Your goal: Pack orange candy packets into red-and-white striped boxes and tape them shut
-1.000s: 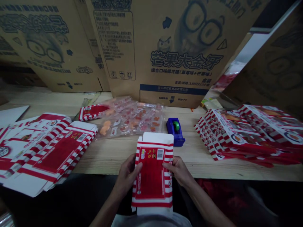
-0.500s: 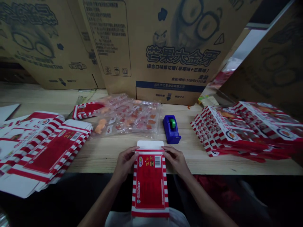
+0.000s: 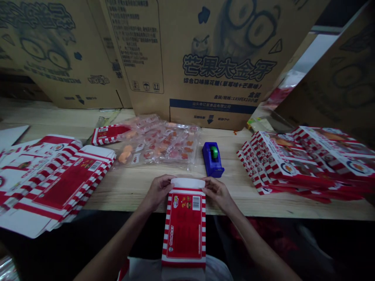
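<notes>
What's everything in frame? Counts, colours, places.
red-and-white striped cardboard carton: 1, red/white, table's near edge, in both hands
flat striped carton blanks: stack, count unclear, red/white, table left
closed striped boxes: fanned stack, count unclear, red/white, table right
clear plastic sweet packets: several, orange/red contents, centre back
lone striped carton: 1, red/white, left of the packets
blue plastic tape dispenser: 1, green roll, right of the packets
brown corrugated shipping boxes: several, standing behind
light wooden table: 1
left hand: grips the held carton's upper left corner
right hand: grips its upper right corner
</notes>
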